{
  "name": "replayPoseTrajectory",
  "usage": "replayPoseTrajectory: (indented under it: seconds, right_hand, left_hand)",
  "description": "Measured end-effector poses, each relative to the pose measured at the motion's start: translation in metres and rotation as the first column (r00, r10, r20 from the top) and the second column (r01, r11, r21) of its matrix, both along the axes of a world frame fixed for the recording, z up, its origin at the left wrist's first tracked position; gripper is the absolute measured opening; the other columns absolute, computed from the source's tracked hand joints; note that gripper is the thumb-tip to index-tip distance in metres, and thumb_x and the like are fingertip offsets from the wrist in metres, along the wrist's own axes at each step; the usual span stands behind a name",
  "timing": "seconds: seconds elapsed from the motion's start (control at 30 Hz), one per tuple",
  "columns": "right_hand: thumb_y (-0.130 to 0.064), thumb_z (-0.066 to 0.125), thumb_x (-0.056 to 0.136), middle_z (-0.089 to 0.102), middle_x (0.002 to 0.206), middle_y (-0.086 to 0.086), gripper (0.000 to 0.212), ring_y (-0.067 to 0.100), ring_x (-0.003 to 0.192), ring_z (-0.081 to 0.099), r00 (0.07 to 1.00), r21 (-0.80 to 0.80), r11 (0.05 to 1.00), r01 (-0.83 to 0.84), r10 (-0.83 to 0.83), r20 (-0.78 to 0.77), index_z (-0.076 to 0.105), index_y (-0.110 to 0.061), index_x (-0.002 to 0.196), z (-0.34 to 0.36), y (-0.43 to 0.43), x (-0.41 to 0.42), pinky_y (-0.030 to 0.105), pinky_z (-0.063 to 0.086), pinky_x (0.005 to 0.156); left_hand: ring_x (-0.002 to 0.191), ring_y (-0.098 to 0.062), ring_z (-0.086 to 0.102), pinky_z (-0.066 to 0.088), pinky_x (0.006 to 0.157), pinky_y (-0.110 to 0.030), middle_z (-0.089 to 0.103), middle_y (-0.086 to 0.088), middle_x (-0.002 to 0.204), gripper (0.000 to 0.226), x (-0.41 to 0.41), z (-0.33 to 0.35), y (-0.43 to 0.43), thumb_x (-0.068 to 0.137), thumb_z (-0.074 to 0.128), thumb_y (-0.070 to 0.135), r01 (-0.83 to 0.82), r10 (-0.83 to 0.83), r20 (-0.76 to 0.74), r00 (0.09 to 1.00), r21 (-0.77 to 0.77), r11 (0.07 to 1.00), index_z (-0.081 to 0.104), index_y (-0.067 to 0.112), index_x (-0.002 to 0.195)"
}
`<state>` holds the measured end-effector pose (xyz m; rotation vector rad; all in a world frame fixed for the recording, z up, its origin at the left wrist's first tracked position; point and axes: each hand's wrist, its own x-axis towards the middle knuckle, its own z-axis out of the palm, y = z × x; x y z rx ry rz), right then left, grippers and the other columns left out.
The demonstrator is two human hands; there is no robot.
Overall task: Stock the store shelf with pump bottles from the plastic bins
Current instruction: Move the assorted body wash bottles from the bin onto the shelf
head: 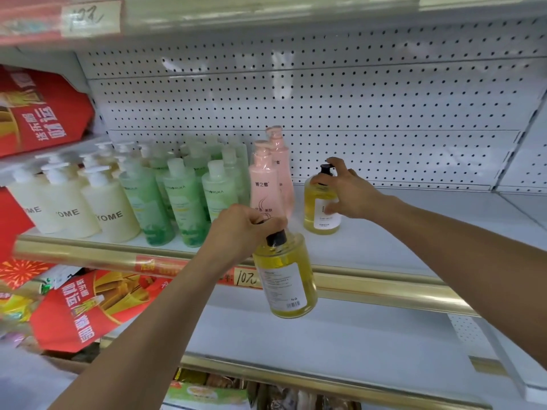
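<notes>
The right hand [349, 190] is wrapped round a yellow pump bottle [321, 211] standing on the white shelf [370, 247], just at 3 o'clock of the pink bottles [266, 179], probably squaring it up to start a fresh row there. The left hand [245, 229] pinches a second yellow bottle [285, 279] by its black pump neck, dangling over the gold rail [384, 292] at 6 o'clock, I'd guess queued to go in next. There's a pegboard back [355, 113], with green bottles [177, 196] and cream bottles [112, 208] off at 9 o'clock, and no bins in sight.
</notes>
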<state>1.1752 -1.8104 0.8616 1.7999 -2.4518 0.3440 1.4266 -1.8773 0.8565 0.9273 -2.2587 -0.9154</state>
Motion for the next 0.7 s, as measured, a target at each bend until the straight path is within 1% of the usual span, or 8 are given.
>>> replayPoseTrajectory:
  seconds: [0.2,0.3,0.37,0.4,0.5,0.57,0.63,0.7]
  right_hand:
    - [-0.026,0.076,0.078,-0.001,0.158,0.003,0.072,0.04,0.133,0.028,0.997,0.025,0.998,0.055,-0.054,-0.059,0.039,-0.037,0.139,-0.001,-0.003,0.0,0.05,0.045,0.094]
    - [-0.035,0.07,0.084,0.0,0.161,0.003,0.065,0.033,0.144,0.011,0.991,-0.146,0.989,-0.006,-0.014,-0.134,0.039,-0.035,0.142,-0.002,0.016,0.015,0.054,0.034,0.107]
    - [-0.037,0.065,0.088,0.029,0.152,0.002,0.05,0.024,0.135,0.034,0.985,-0.401,0.913,-0.073,0.129,0.114,0.051,-0.028,0.135,-0.003,0.037,0.034,0.044,0.039,0.106]
    - [-0.042,0.063,0.089,0.047,0.139,0.0,0.043,0.019,0.124,0.048,0.914,-0.484,0.874,-0.046,0.232,0.333,0.057,-0.026,0.129,-0.004,0.049,0.045,0.043,0.043,0.103]
    - [-0.06,0.059,0.079,0.065,0.116,-0.002,0.052,0.017,0.108,0.062,0.557,-0.389,0.919,-0.059,0.354,0.752,0.06,-0.032,0.123,-0.01,0.083,0.072,0.042,0.052,0.093]
    - [-0.053,0.071,0.068,0.063,0.12,-0.009,0.068,0.013,0.112,0.061,0.47,-0.327,0.935,-0.139,0.353,0.809,0.049,-0.036,0.131,-0.023,0.098,0.085,0.033,0.054,0.088]
    - [-0.044,0.085,0.058,0.062,0.113,-0.021,0.086,0.0,0.104,0.062,0.496,-0.333,0.94,-0.074,0.325,0.805,0.04,-0.042,0.131,-0.034,0.105,0.095,0.018,0.053,0.076]
    - [-0.04,0.089,0.053,0.063,0.107,-0.017,0.085,-0.002,0.093,0.064,0.518,-0.384,0.921,0.067,0.297,0.802,0.042,-0.039,0.124,-0.037,0.108,0.099,0.017,0.053,0.068]
  left_hand:
    - [0.056,-0.021,0.049,0.056,0.071,-0.051,0.051,-0.008,0.056,0.048,0.003,0.009,0.011,0.079,0.072,0.047,-0.002,0.002,0.036,0.999,0.001,1.0,0.048,0.014,0.053]
    - [0.056,-0.02,0.05,0.055,0.068,-0.048,0.053,-0.007,0.056,0.05,0.005,0.015,0.018,0.082,0.07,0.046,-0.013,0.015,0.051,0.999,-0.051,0.999,0.052,0.007,0.056]
    - [0.054,-0.019,0.05,0.054,0.065,-0.045,0.053,-0.005,0.055,0.052,0.004,0.022,0.024,0.083,0.068,0.046,-0.027,0.03,0.041,0.999,-0.09,0.996,0.054,0.002,0.058]
    - [0.054,-0.021,0.05,0.053,0.063,-0.043,0.053,-0.005,0.054,0.051,0.003,0.026,0.026,0.083,0.068,0.046,-0.033,0.035,0.026,0.999,-0.103,0.994,0.054,0.004,0.057]
    - [0.057,-0.031,0.057,0.052,0.063,-0.038,0.056,-0.01,0.056,0.053,-0.004,0.041,0.035,0.086,0.064,0.05,-0.062,0.063,0.0,0.998,-0.159,0.985,0.057,0.005,0.059]
    - [0.061,-0.033,0.062,0.052,0.068,-0.038,0.059,-0.013,0.058,0.056,-0.01,0.052,0.039,0.087,0.06,0.054,-0.105,0.102,-0.025,0.994,-0.2,0.974,0.06,0.003,0.063]
    - [0.065,-0.032,0.068,0.057,0.074,-0.043,0.067,-0.018,0.067,0.059,-0.018,0.061,0.043,0.087,0.058,0.056,-0.135,0.126,-0.057,0.99,-0.199,0.971,0.063,0.001,0.066]
    - [0.066,-0.031,0.07,0.058,0.073,-0.045,0.07,-0.018,0.072,0.061,-0.026,0.069,0.047,0.087,0.057,0.059,-0.141,0.13,-0.067,0.989,-0.196,0.97,0.066,0.001,0.071]
